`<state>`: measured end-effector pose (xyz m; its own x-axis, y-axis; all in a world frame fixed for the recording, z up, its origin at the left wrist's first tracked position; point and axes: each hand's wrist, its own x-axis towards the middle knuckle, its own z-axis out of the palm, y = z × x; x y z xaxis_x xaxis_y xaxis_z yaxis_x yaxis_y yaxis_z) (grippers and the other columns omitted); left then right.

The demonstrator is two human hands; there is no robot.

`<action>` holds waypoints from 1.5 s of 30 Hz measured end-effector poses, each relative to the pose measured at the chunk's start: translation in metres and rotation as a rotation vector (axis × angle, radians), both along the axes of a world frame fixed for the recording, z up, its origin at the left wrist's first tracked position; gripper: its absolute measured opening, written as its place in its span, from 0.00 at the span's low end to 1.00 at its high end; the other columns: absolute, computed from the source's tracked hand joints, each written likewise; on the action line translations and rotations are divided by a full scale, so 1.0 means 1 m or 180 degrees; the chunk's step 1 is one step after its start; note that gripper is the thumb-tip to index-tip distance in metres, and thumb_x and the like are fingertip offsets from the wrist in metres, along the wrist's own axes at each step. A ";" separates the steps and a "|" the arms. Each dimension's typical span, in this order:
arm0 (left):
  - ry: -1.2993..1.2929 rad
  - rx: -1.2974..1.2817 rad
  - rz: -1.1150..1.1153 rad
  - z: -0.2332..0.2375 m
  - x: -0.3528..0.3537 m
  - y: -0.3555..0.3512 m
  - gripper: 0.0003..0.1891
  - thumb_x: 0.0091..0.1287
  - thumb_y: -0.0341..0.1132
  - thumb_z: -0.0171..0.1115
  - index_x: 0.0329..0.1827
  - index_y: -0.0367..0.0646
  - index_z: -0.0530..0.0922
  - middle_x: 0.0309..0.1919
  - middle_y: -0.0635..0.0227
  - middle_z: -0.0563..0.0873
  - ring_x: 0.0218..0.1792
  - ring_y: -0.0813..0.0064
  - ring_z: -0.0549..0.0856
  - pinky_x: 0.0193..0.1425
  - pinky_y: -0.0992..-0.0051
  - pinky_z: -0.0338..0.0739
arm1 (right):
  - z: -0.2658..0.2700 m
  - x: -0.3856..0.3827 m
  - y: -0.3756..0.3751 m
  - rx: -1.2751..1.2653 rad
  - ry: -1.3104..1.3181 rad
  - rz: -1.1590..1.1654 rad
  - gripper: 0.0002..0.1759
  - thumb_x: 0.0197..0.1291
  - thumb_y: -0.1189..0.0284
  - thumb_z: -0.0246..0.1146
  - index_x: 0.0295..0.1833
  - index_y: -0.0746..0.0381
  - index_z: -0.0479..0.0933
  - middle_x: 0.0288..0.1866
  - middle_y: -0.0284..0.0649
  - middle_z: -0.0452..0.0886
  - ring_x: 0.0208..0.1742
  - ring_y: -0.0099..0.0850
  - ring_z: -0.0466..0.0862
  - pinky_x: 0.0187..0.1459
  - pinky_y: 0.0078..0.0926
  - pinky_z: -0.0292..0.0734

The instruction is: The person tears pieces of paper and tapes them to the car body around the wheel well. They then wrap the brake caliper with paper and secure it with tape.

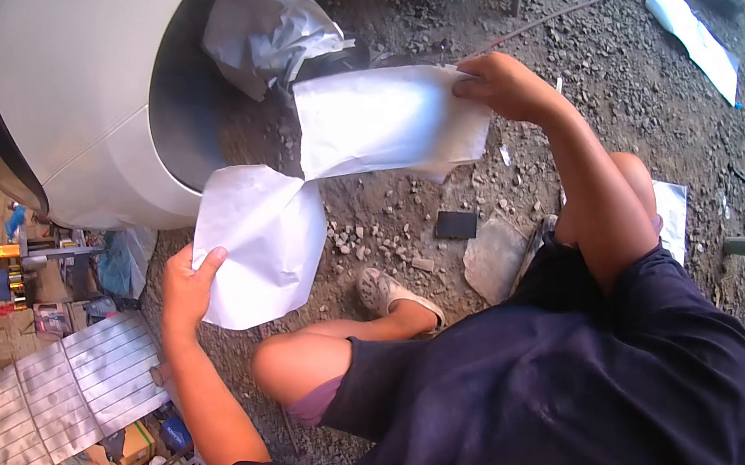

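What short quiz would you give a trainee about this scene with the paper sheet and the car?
1. True or false: the left hand and the right hand both hold the white paper sheet.
2. Which hand is higher in the picture? A) left B) right
3. Fill in: crumpled masking paper sits inside the white car, in its ____.

Key: 1 true; 2 B; 3 wheel arch.

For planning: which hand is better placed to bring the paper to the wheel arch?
Probably the right hand: it grips the paper level with the wheel arch; the left hand is lower.
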<state>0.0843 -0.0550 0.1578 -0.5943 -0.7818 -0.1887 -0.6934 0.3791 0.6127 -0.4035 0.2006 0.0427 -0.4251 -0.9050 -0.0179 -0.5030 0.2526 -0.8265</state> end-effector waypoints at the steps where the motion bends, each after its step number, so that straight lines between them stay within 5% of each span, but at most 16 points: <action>1: 0.0157 0.0036 0.0045 -0.001 0.001 -0.003 0.15 0.77 0.37 0.74 0.56 0.33 0.91 0.38 0.70 0.95 0.38 0.82 0.89 0.44 0.73 0.84 | 0.003 -0.003 0.004 0.0016 -0.0165 -0.0106 0.19 0.73 0.65 0.69 0.59 0.70 0.88 0.45 0.55 0.93 0.47 0.44 0.93 0.56 0.43 0.84; 9: 0.0461 0.0058 0.0045 0.001 0.007 -0.005 0.15 0.79 0.38 0.74 0.57 0.35 0.91 0.41 0.69 0.95 0.40 0.82 0.89 0.48 0.74 0.84 | -0.004 -0.018 0.012 -0.0117 -0.0066 -0.0265 0.18 0.75 0.65 0.69 0.59 0.69 0.89 0.43 0.50 0.94 0.44 0.38 0.92 0.54 0.40 0.85; 15: 0.0767 -0.0166 0.0311 -0.002 0.030 -0.007 0.17 0.77 0.40 0.76 0.56 0.33 0.90 0.41 0.66 0.95 0.41 0.78 0.88 0.50 0.70 0.84 | -0.025 -0.041 0.008 -0.0494 -0.1187 -0.1308 0.16 0.77 0.67 0.68 0.59 0.67 0.91 0.43 0.44 0.94 0.40 0.31 0.92 0.48 0.34 0.86; 17: -0.0125 -0.0918 0.0514 0.005 0.044 -0.011 0.22 0.75 0.44 0.77 0.56 0.29 0.89 0.39 0.63 0.94 0.40 0.73 0.88 0.51 0.65 0.83 | -0.026 -0.046 0.011 -0.0806 -0.1641 -0.1514 0.16 0.77 0.67 0.68 0.59 0.68 0.91 0.42 0.43 0.94 0.40 0.30 0.91 0.45 0.33 0.86; 19: -0.0332 -0.1409 0.0486 -0.020 0.091 -0.037 0.26 0.74 0.45 0.77 0.57 0.25 0.87 0.46 0.54 0.94 0.42 0.66 0.87 0.52 0.61 0.82 | -0.019 -0.049 0.015 -0.0689 -0.1547 -0.2281 0.13 0.73 0.69 0.68 0.52 0.66 0.91 0.38 0.44 0.92 0.39 0.32 0.91 0.40 0.38 0.86; 21: 0.0448 -0.1069 0.0817 -0.054 0.124 -0.056 0.24 0.75 0.41 0.77 0.59 0.26 0.86 0.48 0.51 0.94 0.44 0.61 0.88 0.51 0.60 0.82 | -0.037 -0.070 0.019 -0.0733 -0.0215 -0.2964 0.13 0.67 0.69 0.65 0.47 0.65 0.89 0.40 0.53 0.91 0.43 0.48 0.93 0.47 0.46 0.86; 22: 0.0516 -0.1315 0.0835 -0.076 0.145 -0.076 0.20 0.75 0.38 0.76 0.56 0.26 0.87 0.44 0.51 0.94 0.42 0.63 0.90 0.49 0.60 0.83 | -0.050 -0.082 0.019 -0.0977 0.0293 -0.3370 0.13 0.69 0.72 0.63 0.48 0.68 0.90 0.38 0.46 0.92 0.42 0.34 0.90 0.46 0.38 0.86; 23: -0.1145 -0.1774 0.0811 -0.055 0.145 -0.060 0.37 0.76 0.72 0.64 0.51 0.43 0.96 0.45 0.43 0.95 0.45 0.55 0.94 0.55 0.54 0.86 | -0.058 -0.092 0.019 -0.1569 -0.0411 -0.3517 0.13 0.70 0.71 0.63 0.47 0.69 0.89 0.37 0.44 0.91 0.39 0.32 0.89 0.42 0.37 0.84; 25: -0.1709 -0.1704 0.1164 -0.048 0.106 -0.022 0.38 0.76 0.71 0.64 0.51 0.39 0.95 0.46 0.43 0.95 0.46 0.49 0.93 0.55 0.50 0.85 | -0.038 -0.090 0.033 -0.1745 -0.1136 -0.3606 0.14 0.72 0.69 0.64 0.47 0.68 0.89 0.37 0.43 0.92 0.36 0.28 0.87 0.38 0.35 0.80; 31: -0.1877 -0.1542 0.0557 0.004 0.002 0.074 0.37 0.77 0.69 0.65 0.55 0.37 0.93 0.48 0.47 0.96 0.47 0.49 0.93 0.56 0.51 0.84 | -0.014 -0.067 0.041 -0.1230 -0.0429 -0.3232 0.13 0.75 0.64 0.68 0.50 0.63 0.90 0.38 0.52 0.92 0.40 0.46 0.92 0.48 0.44 0.83; 35: -0.0359 -0.0179 0.0152 -0.056 -0.025 0.052 0.29 0.79 0.60 0.66 0.67 0.45 0.90 0.55 0.51 0.95 0.53 0.47 0.93 0.63 0.52 0.83 | -0.010 -0.061 0.042 -0.0810 -0.0147 -0.3009 0.13 0.74 0.63 0.68 0.50 0.61 0.90 0.42 0.54 0.92 0.47 0.55 0.91 0.53 0.49 0.83; 37: -0.1341 -0.0739 -0.0198 0.000 -0.093 0.112 0.27 0.81 0.58 0.64 0.69 0.49 0.89 0.60 0.50 0.93 0.60 0.43 0.91 0.68 0.51 0.81 | -0.003 -0.058 0.044 -0.0636 -0.0121 -0.2952 0.12 0.72 0.63 0.68 0.48 0.60 0.90 0.47 0.55 0.92 0.53 0.59 0.90 0.58 0.55 0.82; 38: -0.1246 -0.1050 -0.0712 0.002 -0.104 0.119 0.26 0.82 0.59 0.62 0.71 0.52 0.88 0.62 0.49 0.92 0.66 0.43 0.89 0.71 0.51 0.79 | -0.004 -0.059 0.044 -0.0637 -0.0119 -0.2962 0.12 0.72 0.63 0.68 0.48 0.60 0.90 0.47 0.55 0.92 0.53 0.59 0.90 0.58 0.55 0.82; 41: -0.1773 -0.1015 -0.0813 -0.008 -0.122 0.124 0.26 0.81 0.59 0.63 0.71 0.54 0.88 0.61 0.49 0.92 0.65 0.45 0.89 0.71 0.52 0.80 | -0.014 -0.062 0.048 -0.0683 0.0119 -0.2938 0.12 0.72 0.64 0.67 0.48 0.59 0.91 0.47 0.54 0.92 0.54 0.59 0.90 0.59 0.54 0.83; 45: -0.0986 -0.0533 -0.0708 -0.036 -0.102 0.103 0.26 0.80 0.59 0.65 0.69 0.52 0.89 0.59 0.48 0.93 0.63 0.43 0.90 0.72 0.53 0.80 | -0.003 -0.090 0.086 -0.0237 0.0206 -0.3029 0.13 0.70 0.64 0.66 0.51 0.56 0.92 0.50 0.52 0.93 0.55 0.56 0.92 0.60 0.52 0.86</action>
<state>-0.0174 0.0484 0.1221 -0.6872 -0.6759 -0.2663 -0.7252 0.6171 0.3053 -0.4931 0.2869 0.0393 -0.9813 -0.1773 0.0751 -0.1592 0.5271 -0.8348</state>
